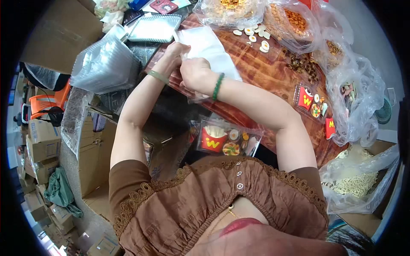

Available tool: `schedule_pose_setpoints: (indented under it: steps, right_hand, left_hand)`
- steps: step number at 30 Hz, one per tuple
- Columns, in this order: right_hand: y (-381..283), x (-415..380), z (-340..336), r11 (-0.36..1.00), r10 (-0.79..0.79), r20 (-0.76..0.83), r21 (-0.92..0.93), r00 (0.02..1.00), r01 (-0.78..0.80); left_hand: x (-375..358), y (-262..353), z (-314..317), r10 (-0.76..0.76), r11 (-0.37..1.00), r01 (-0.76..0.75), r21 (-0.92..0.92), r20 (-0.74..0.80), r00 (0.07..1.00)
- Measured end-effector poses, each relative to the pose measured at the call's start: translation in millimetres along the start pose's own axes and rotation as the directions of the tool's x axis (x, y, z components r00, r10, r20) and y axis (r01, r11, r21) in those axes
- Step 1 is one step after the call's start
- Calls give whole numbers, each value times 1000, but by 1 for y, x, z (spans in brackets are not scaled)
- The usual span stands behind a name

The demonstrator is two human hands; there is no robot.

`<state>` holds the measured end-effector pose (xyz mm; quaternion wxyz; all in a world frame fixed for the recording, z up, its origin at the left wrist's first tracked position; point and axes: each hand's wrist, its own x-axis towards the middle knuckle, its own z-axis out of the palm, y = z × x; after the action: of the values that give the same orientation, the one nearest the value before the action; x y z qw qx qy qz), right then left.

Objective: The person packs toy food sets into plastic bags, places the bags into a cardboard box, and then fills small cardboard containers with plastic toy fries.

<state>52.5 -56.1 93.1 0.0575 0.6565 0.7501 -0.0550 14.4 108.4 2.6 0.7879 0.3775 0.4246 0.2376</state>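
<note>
A white, thin plastic bag (pixel 209 49), or a flat stack of them, lies on the table's left part. My left hand (pixel 176 52), with a pale bangle at the wrist, pinches its near left edge. Close beside it, my right hand (pixel 195 73) is closed at the same edge, a green bead bracelet on its wrist. The fingertips are partly hidden. Nearer my body, a clear pack (pixel 230 141) holds a red toy fries box, an egg, a pizza and other small pieces. A similar filled tray (pixel 311 101) sits to the right.
Nested clear plastic trays (pixel 104 64) stand at the left, near another clear tray stack (pixel 154 28). Loose egg pieces (pixel 253 37) lie at the back. Bags of small pieces (pixel 294 23) line the far and right sides. An open cardboard box (pixel 97 164) stands lower left.
</note>
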Motion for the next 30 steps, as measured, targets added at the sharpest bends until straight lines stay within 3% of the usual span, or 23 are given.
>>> schedule_pose_setpoints:
  steps: [1,2,4,5,7,11,13,14,17,19,21,25,27,30]
  right_hand:
    - [3,4,-15,972,135,164,170,977,-162]
    - [16,6,-15,947,175,146,246,974,-207]
    - [45,18,14,945,295,-293,231,910,-232]
    - [62,24,12,929,347,-293,240,891,-283]
    - [99,36,34,951,289,-428,233,856,-205]
    - [134,53,78,953,161,-515,304,842,3]
    - [145,62,86,955,122,-448,295,885,18]
    - [146,63,88,953,157,-455,301,877,-15]
    - [139,60,85,955,221,-444,280,868,-100]
    - [136,63,87,956,252,-428,251,868,-154]
    - [135,71,98,967,236,-540,210,808,-142]
    - [124,91,103,920,379,-515,295,768,-256]
    - [120,86,93,916,389,-487,291,782,-275]
    - [123,71,86,904,415,-423,294,805,-312]
  left_hand:
    - [6,1,-1,2,1000,-2,-4,0,1000]
    - [8,5,2,-10,999,13,47,-57,998]
    - [9,13,11,-16,996,26,91,-114,993]
    - [7,17,17,7,990,10,138,-126,992]
    - [6,24,25,55,972,-20,232,-146,988]
    - [71,21,13,80,954,-38,298,-128,989]
    - [94,28,12,110,731,41,681,-177,978]
    - [94,29,16,116,737,37,675,-179,977]
    - [69,25,46,585,506,-163,847,-198,787]
    - [40,20,57,573,476,-185,859,-144,807]
    - [21,6,57,716,286,-349,892,43,697]
    - [-22,-16,50,581,224,-229,947,59,812]
    - [-24,-22,46,591,239,-181,954,5,807]
    - [-20,-30,41,572,214,-211,954,53,819]
